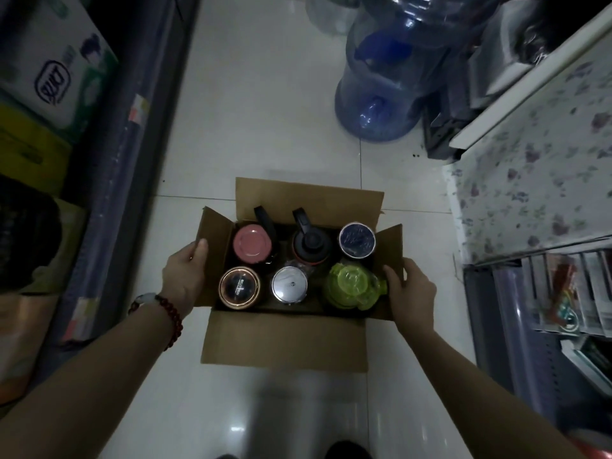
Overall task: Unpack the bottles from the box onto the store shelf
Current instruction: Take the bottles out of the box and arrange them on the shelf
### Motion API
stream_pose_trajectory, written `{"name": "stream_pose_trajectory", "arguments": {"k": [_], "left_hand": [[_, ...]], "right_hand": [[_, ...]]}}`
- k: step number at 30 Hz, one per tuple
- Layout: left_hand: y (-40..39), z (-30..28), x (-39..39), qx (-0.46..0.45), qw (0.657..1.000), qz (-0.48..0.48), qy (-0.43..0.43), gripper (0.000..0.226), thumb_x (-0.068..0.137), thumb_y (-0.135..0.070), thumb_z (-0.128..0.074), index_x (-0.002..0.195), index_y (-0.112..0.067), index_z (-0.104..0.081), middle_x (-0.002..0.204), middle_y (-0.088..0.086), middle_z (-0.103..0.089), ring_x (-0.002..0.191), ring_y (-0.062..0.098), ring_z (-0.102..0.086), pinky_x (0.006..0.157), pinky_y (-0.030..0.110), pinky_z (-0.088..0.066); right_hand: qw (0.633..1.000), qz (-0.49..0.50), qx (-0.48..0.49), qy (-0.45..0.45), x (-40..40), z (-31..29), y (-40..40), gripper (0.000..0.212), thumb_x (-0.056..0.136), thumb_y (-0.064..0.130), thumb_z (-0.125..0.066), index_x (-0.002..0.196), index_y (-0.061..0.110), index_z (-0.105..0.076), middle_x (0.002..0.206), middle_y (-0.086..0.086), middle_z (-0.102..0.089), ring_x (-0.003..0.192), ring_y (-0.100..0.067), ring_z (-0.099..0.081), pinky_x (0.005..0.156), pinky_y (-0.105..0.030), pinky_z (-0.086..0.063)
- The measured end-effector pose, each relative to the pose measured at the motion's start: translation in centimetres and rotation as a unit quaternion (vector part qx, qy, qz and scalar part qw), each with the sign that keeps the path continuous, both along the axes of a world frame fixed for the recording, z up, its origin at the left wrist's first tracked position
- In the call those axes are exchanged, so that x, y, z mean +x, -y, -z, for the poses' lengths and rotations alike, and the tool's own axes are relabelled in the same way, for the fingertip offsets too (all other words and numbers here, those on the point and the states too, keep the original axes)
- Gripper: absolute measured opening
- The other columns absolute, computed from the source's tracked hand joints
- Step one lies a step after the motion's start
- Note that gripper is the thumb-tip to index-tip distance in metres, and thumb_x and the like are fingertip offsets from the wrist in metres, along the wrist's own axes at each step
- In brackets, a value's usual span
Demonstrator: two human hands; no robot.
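Note:
An open cardboard box (284,339) sits on the white tiled floor with its flaps spread. Several bottles stand upright inside: a pink-lidded one (250,244), a black one with a handle (309,243), a dark blue-capped one (357,240), a copper-rimmed one (239,287), a silver-lidded one (289,284) and a green one (351,285). My left hand (185,276) grips the box's left flap. My right hand (409,289) grips the right flap, beside the green bottle.
A shelf edge with price tags (132,160) runs along the left, with packaged goods (49,71) behind it. A large blue water jug (387,77) stands on the floor ahead. At the right are a patterned counter (536,167) and a rack of small goods (569,293).

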State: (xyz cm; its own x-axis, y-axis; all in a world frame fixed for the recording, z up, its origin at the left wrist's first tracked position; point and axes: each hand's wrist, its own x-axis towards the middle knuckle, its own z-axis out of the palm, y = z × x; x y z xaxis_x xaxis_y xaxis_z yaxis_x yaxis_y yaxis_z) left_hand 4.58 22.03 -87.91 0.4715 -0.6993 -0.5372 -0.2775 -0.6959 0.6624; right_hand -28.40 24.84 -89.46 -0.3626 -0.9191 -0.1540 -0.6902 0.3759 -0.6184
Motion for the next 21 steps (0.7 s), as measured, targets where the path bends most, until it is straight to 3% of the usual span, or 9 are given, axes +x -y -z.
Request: {"name": "stream_pose_trajectory", "arguments": {"k": [2, 4, 7, 10, 12, 14, 17, 21], "left_hand": [[0.1, 0.0, -0.1, 0.004, 1.0, 0.016, 0.025, 0.028, 0.098, -0.039, -0.044, 0.101, -0.019, -0.062, 0.103, 0.015, -0.066, 0.098, 0.038, -0.062, 0.092, 0.054, -0.05], [0.5, -0.8, -0.7, 0.011, 0.995, 0.044, 0.087, 0.033, 0.098, -0.034, -0.044, 0.119, -0.013, -0.06, 0.112, 0.018, -0.066, 0.103, 0.038, -0.061, 0.093, 0.052, -0.05], [0.9, -3.1, -1.6, 0.002, 0.989, 0.069, 0.134, 0.042, 0.097, -0.029, -0.049, 0.136, -0.017, -0.047, 0.126, 0.018, -0.06, 0.112, 0.037, -0.058, 0.093, 0.05, -0.051], [0.6, -5.3, -2.2, -0.017, 0.979, 0.111, 0.171, 0.046, 0.094, -0.027, -0.054, 0.137, -0.018, -0.043, 0.134, 0.017, -0.051, 0.119, 0.034, -0.053, 0.095, 0.05, -0.049], [0.3, -6.9, -2.6, -0.045, 0.97, 0.15, 0.188, 0.044, 0.093, -0.026, -0.056, 0.135, -0.017, -0.046, 0.133, 0.014, -0.052, 0.119, 0.03, -0.052, 0.097, 0.042, -0.047], [0.0, -8.0, -3.2, -0.07, 0.966, 0.181, 0.169, 0.043, 0.091, -0.028, -0.059, 0.131, -0.016, -0.05, 0.129, 0.011, -0.055, 0.116, 0.027, -0.053, 0.094, 0.034, -0.043], [-0.2, -6.9, -3.8, -0.096, 0.966, 0.203, 0.124, 0.043, 0.089, -0.035, -0.062, 0.127, -0.017, -0.053, 0.124, 0.009, -0.059, 0.112, 0.023, -0.055, 0.092, 0.029, -0.04], [0.5, -2.7, -3.6, -0.118, 0.962, 0.236, 0.073, 0.06, 0.082, -0.038, -0.07, 0.135, -0.022, -0.047, 0.131, 0.006, -0.054, 0.114, 0.019, -0.053, 0.094, 0.025, -0.039]], "right_hand": [[1.0, 0.005, 0.014, 0.027, -0.3, 0.1, -0.1, 0.023, 0.092, 0.022, -0.059, 0.104, 0.002, -0.062, 0.091, -0.015, -0.07, 0.082, -0.033, -0.064, 0.067, -0.027, -0.038], [0.997, 0.006, 0.053, 0.052, -0.4, -0.1, 0.0, 0.027, 0.093, 0.027, -0.057, 0.108, 0.004, -0.058, 0.097, -0.015, -0.069, 0.09, -0.035, -0.063, 0.07, -0.029, -0.04], [0.991, 0.021, 0.103, 0.087, -0.1, -1.8, 0.2, 0.046, 0.095, 0.031, -0.055, 0.13, 0.004, -0.044, 0.121, -0.02, -0.061, 0.11, -0.038, -0.057, 0.084, -0.036, -0.044], [0.994, 0.037, 0.079, 0.066, 0.6, -4.3, 0.0, 0.064, 0.093, 0.032, -0.057, 0.143, 0.003, -0.031, 0.141, -0.021, -0.044, 0.129, -0.035, -0.042, 0.104, -0.041, -0.036], [0.997, 0.015, 0.036, 0.064, 1.2, -6.0, -0.2, 0.066, 0.091, 0.033, -0.06, 0.143, 0.005, -0.032, 0.142, -0.017, -0.043, 0.132, -0.031, -0.04, 0.108, -0.04, -0.035], [0.996, -0.013, -0.002, 0.085, 2.1, -7.2, -0.1, 0.063, 0.09, 0.035, -0.061, 0.141, 0.008, -0.037, 0.138, -0.011, -0.048, 0.128, -0.026, -0.044, 0.106, -0.039, -0.04], [0.991, -0.048, -0.058, 0.108, 3.6, -6.9, -0.1, 0.048, 0.088, 0.038, -0.062, 0.127, 0.014, -0.048, 0.116, 0.003, -0.056, 0.111, -0.016, -0.053, 0.091, -0.024, -0.045], [0.988, -0.059, -0.089, 0.115, 5.4, -3.0, -1.6, 0.07, 0.08, 0.058, -0.052, 0.134, 0.015, -0.046, 0.13, -0.002, -0.054, 0.121, -0.018, -0.05, 0.102, -0.04, -0.044]]}}
